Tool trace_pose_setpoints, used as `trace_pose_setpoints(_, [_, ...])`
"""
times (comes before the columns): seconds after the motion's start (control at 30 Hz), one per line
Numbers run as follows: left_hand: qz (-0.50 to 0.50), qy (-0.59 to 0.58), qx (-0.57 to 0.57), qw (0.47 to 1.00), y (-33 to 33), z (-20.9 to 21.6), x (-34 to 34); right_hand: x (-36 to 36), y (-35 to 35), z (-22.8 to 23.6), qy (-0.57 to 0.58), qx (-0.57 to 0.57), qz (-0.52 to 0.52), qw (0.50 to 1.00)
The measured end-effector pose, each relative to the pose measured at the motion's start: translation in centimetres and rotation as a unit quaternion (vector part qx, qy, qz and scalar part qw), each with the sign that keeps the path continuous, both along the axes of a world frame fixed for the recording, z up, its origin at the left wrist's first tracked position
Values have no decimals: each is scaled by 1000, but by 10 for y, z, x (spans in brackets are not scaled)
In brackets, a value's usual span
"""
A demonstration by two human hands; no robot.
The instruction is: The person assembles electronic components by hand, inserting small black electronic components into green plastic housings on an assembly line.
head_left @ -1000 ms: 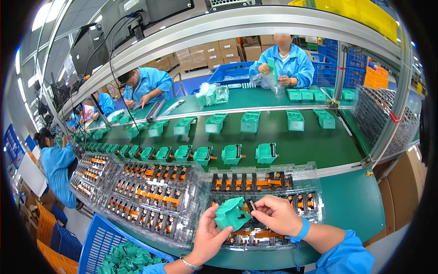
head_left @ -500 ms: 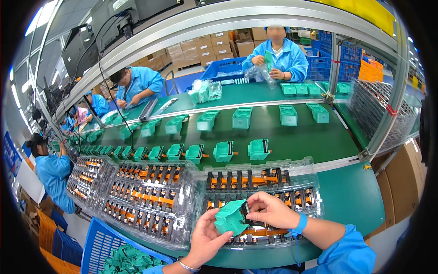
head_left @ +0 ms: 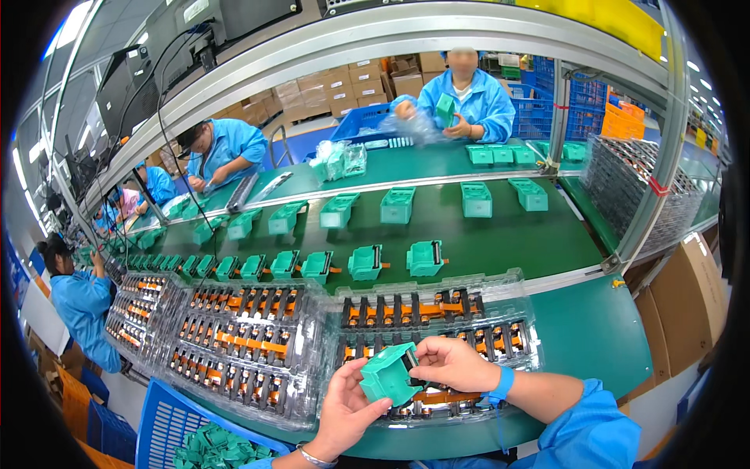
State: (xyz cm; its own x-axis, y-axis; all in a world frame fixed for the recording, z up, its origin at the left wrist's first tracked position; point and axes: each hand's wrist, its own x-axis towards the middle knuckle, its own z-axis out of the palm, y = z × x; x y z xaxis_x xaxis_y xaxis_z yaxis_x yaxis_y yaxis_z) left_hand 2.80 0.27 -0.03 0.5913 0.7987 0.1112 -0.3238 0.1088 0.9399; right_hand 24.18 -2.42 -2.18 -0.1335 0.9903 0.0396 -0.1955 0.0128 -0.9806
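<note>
A green plastic housing [head_left: 383, 378] is gripped in my left hand [head_left: 345, 406], its hollow side tilted toward my right. My right hand [head_left: 455, 365] pinches a narrow black part [head_left: 409, 360] at the housing's right edge; my fingers hide some of it. Whether the part is fully seated I cannot tell. Just beneath both hands lies a clear plastic tray [head_left: 525, 313] holding rows of black parts with orange flat ribbons.
More filled trays [head_left: 311, 367] lie to the left. At the lower left stands a blue crate [head_left: 156, 418] of green pieces. Green housings [head_left: 426, 258] line the green conveyor [head_left: 500, 242]. Co-workers sit beyond it. A metal frame post [head_left: 664, 156] rises at right.
The whole view has shifted slightly. My hands keep hold of the housing and black part, with the right fingers a little shifted at its edge. The co-worker opposite has moved a hand and clear bag leftward.
</note>
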Motion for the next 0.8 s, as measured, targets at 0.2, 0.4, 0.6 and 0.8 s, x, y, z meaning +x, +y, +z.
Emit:
trace_pose_setpoints(0.2, [31,-9,15,999,1,-9,-9,53,16,32,-25,67,-174,982])
trace_pose_setpoints(0.4, [-6,0,34,999,-1,-13,-8,169,78,24,-132,14,-374,918])
trace_pose_setpoints(0.6, [13,52,49,997,-6,-16,-6,206,125,-12,-222,-157,-390,880])
trace_pose_setpoints(0.8, [-1,61,61,996,-2,-21,-3,209,140,-27,-209,-194,-368,885])
